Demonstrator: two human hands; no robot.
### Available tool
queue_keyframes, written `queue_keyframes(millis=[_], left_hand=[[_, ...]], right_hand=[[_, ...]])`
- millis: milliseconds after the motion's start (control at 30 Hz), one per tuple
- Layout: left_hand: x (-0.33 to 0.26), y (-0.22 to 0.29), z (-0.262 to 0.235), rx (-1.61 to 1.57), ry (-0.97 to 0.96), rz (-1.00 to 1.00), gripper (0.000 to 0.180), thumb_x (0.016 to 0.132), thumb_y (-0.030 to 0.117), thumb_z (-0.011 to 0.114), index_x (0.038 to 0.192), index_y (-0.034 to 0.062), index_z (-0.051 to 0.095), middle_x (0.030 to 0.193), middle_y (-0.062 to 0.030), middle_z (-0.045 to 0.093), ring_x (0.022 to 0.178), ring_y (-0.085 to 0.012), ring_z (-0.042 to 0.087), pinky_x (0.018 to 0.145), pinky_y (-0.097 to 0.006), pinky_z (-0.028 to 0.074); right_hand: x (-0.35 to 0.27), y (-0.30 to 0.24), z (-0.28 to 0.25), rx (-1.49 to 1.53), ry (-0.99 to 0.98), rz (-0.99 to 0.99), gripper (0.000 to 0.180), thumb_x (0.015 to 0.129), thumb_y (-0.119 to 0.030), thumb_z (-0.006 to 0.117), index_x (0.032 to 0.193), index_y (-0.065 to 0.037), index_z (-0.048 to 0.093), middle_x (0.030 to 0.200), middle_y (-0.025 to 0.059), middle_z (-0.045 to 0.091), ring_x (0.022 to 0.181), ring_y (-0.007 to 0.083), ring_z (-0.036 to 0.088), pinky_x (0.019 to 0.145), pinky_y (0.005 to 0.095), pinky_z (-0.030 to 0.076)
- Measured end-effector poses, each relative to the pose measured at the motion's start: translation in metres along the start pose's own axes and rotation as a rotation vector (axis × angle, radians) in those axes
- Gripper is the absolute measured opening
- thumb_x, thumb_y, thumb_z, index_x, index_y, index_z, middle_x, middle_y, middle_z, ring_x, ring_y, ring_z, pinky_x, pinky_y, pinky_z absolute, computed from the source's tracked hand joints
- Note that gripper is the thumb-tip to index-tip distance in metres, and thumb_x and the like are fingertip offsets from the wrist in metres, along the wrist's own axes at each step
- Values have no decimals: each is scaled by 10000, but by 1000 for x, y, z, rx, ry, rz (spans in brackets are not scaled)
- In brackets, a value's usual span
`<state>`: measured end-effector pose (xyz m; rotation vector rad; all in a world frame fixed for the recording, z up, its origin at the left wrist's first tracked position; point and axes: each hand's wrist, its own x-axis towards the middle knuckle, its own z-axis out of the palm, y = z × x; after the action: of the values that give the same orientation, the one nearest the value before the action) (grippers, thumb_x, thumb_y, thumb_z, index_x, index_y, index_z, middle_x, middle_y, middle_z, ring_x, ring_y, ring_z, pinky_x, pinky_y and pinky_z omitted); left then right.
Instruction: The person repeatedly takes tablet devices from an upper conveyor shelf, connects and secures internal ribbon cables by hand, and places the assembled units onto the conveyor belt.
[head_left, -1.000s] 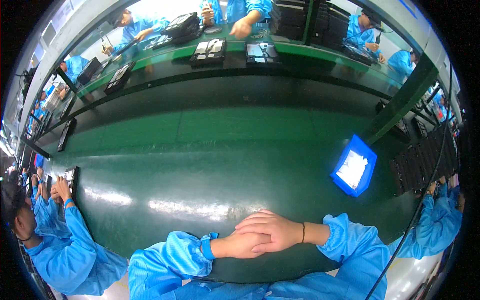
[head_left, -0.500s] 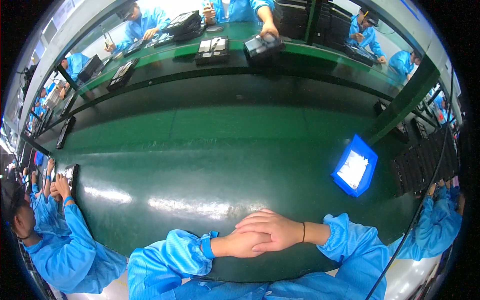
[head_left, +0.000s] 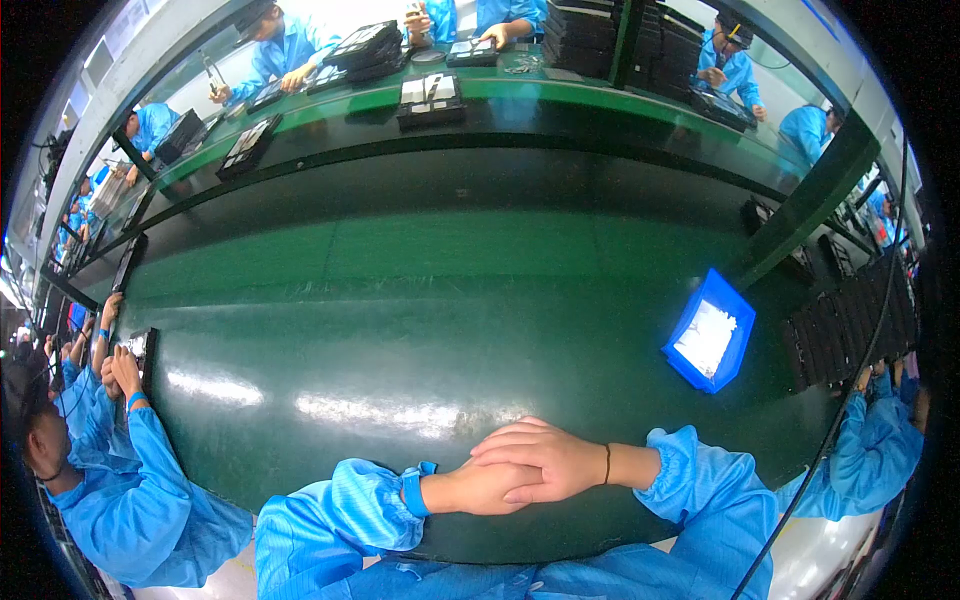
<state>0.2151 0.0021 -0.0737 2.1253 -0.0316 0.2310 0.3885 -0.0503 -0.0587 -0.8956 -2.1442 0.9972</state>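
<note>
My two hands rest together at the near edge of the green table (head_left: pixel 480 340). My right hand (head_left: pixel 553 462), with a dark cord round its wrist, lies over my left hand (head_left: pixel 470 490), its fingers wrapped across the back. Below it, the left hand's fingers are mostly hidden. A blue strap (head_left: pixel 414 492) circles my left wrist. Off to the right of both hands, apart from them, stands a blue bin (head_left: pixel 711 332) holding small white pieces (head_left: pixel 706 340).
At the left a co-worker in blue (head_left: pixel 140 500) handles a black tray (head_left: pixel 150 355). Black trays (head_left: pixel 850 325) stand in a row at the right. Across the back runs a raised shelf with a black tray (head_left: pixel 430 100); a green post (head_left: pixel 815 205) rises at right.
The co-worker across the back has drawn their hand back from the shelf, and the tray it held there is gone from that spot. My hands have not moved.
</note>
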Motion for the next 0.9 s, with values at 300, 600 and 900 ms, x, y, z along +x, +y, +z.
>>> queue_keyframes(millis=[300, 600, 900], left_hand=[[0, -1, 2, -25, 19, 2, 237, 795, 78, 604, 1006, -1, 677, 985, -191, 660, 965, -359, 623, 835, -406, 497], [0, -1, 3, -20, 48, 4, 214, 796, 97, 609, 975, 11, 689, 957, -180, 662, 942, -353, 626, 808, -408, 502], [0, -1, 3, -9, 48, 2, 218, 792, 100, 604, 972, 10, 689, 957, -181, 662, 946, -357, 622, 812, -413, 500]], right_hand=[[0, -1, 0, -1, 1, -4, 540, 833, -352, 687, 1287, -84, 570, 1342, 80, 546, 1235, 276, 486, 1031, 413, 340], [0, 0, -1, 3, -2, -6, 544, 840, -359, 684, 1296, -87, 563, 1346, 80, 543, 1247, 270, 481, 1031, 406, 332], [-1, 1, 1, -7, -1, -11, 534, 849, -364, 672, 1295, -92, 565, 1348, 77, 542, 1249, 273, 479, 1030, 409, 331]])
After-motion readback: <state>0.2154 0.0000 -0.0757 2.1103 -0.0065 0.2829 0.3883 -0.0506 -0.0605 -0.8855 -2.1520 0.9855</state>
